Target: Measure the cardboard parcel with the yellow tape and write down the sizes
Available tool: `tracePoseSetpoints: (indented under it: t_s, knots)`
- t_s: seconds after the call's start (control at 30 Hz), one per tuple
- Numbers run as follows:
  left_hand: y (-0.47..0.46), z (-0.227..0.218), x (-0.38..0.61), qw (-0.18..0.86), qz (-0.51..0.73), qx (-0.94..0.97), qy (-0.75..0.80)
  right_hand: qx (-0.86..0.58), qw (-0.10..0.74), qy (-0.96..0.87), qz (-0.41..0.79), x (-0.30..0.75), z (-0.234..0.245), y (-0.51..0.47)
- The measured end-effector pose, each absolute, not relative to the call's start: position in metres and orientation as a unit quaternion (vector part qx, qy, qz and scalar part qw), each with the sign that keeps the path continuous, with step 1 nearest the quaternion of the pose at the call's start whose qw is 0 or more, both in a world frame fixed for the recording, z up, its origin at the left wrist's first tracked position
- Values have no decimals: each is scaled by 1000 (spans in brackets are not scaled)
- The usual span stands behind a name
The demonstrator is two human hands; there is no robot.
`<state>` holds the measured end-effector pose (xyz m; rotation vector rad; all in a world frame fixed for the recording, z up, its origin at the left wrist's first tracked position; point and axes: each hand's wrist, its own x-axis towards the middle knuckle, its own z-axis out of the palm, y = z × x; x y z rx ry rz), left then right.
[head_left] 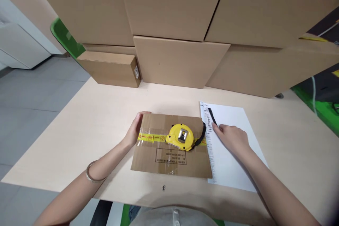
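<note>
A flat cardboard box [150, 162] with clear tape, a yellow strip and printed text lies near the table's front edge. On its top rests a yellow tape measure [174, 135] with a metal clip and a black wrist strap. My left hand [134, 130] grips the box's left side, its fingers partly hidden behind the edge. To the right, my right hand [234, 137] lies over a white sheet of paper [233, 113], fingers curled round the lower end of a black pen [211, 113]. Writing or print runs down the sheet's left side, partly beside the box.
Large cardboard panels [177, 61] stand upright along the back of the table [106, 113]. A closed brown box [111, 70] sits at the back left against them. A small black mark [164, 188] is on the table near its front edge.
</note>
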<state>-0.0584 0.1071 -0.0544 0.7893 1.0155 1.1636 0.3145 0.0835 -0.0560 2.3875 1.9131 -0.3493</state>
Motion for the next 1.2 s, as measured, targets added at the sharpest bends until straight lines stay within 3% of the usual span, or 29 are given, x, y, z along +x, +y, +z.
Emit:
tracePoseSetpoints:
  t_s: [0.2,0.4,0.5,0.57,0.63,0.77,1.07,1.2]
  knots:
    - [107,-59,-63,617,507,410,441,769,30,628,-117,315,-57,82]
    - [104,-64,-69,543,580,457,400,801,-13,591,-91,321,-40,85]
    - [99,-64,-72,488,582,521,389,801,-128,584,-19,314,-13,80]
    - [96,-63,-73,473,563,557,386,737,-225,638,-7,298,7,74]
    - [94,-62,-72,485,547,566,380,638,-271,720,-29,275,22,67]
    - [94,-59,-68,523,543,541,372,493,-239,832,-85,228,29,62]
    - [96,-57,-66,563,545,505,362,431,-254,832,-238,192,22,64]
    - [102,-61,-65,591,546,476,356,358,-222,881,-214,162,40,80]
